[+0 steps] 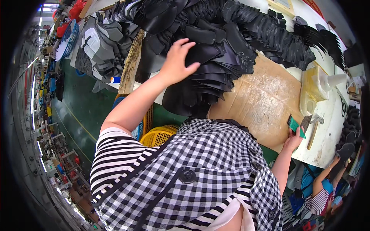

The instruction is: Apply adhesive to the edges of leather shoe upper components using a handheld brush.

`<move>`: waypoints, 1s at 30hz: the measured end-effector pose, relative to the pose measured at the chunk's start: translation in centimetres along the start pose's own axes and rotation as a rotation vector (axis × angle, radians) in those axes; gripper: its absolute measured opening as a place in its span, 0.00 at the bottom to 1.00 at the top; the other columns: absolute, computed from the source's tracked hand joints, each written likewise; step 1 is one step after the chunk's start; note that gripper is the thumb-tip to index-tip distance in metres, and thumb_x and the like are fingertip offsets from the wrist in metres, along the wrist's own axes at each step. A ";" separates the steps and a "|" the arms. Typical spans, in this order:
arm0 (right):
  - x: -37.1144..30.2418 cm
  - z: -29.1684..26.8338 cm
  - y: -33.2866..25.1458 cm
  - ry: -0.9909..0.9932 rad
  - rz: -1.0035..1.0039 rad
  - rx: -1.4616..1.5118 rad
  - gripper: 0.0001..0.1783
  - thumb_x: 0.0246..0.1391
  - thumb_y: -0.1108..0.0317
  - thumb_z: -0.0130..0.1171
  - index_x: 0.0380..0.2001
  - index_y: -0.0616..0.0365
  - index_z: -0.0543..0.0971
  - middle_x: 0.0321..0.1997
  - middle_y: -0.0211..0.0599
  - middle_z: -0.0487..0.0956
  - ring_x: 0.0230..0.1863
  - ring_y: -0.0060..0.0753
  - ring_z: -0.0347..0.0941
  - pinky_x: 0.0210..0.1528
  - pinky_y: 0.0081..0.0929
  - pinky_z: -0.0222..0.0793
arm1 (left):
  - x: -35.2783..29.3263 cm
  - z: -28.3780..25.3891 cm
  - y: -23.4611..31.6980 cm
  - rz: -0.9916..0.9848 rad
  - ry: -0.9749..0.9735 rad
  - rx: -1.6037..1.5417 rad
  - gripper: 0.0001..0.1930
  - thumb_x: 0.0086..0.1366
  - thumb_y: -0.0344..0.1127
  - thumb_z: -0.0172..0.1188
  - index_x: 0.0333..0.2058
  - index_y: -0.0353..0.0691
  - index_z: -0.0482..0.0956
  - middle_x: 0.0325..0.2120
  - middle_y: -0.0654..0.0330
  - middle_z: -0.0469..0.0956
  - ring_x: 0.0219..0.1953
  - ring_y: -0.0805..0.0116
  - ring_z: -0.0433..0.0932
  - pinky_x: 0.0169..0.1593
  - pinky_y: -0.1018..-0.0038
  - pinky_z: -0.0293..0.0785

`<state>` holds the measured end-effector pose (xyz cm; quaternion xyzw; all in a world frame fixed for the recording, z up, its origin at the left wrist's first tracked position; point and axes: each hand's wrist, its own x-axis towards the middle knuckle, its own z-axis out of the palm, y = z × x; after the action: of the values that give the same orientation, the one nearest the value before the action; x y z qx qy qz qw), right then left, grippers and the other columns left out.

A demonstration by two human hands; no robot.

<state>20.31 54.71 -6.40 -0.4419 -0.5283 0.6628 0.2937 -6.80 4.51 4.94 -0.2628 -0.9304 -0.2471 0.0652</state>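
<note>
My left hand (pixel 178 63) is open, its fingers spread over a heap of black leather-like cut pieces (pixel 208 82); whether the fingertips touch them I cannot tell. The pieces are curved and overlap in layers. Low at the right edge of the table, my right hand (pixel 295 140) is closed on a small flat green piece (pixel 296 126) with a dark end; its exact kind does not show. Close beside it lies a hammer (pixel 314 133) with a wooden handle. A worn brown cardboard sheet (pixel 262 102) lies on the table between my hands.
Grey cut pieces (pixel 101 44) are stacked left of a wooden board (pixel 132 61). A yellowed plastic container (pixel 311 86) stands at the right, near scissors (pixel 343 107). A yellow basket (pixel 158 134) sits below the table edge. Another person (pixel 320 196) is at the lower right.
</note>
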 end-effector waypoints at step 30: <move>-1.1 0.1 -0.9 -0.103 0.031 0.010 0.16 0.56 0.73 0.55 0.47 0.58 0.68 0.42 0.38 0.73 0.36 0.30 0.75 0.30 0.23 0.78 | 7.6 6.4 8.8 0.373 -0.475 0.419 0.42 0.41 0.20 0.56 0.60 0.49 0.62 0.58 0.46 0.62 0.61 0.46 0.60 0.62 0.60 0.59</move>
<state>20.61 53.92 -5.23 -0.4139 -0.5323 0.6918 0.2582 -8.61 17.63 5.00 -0.4590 -0.8860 0.0326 -0.0563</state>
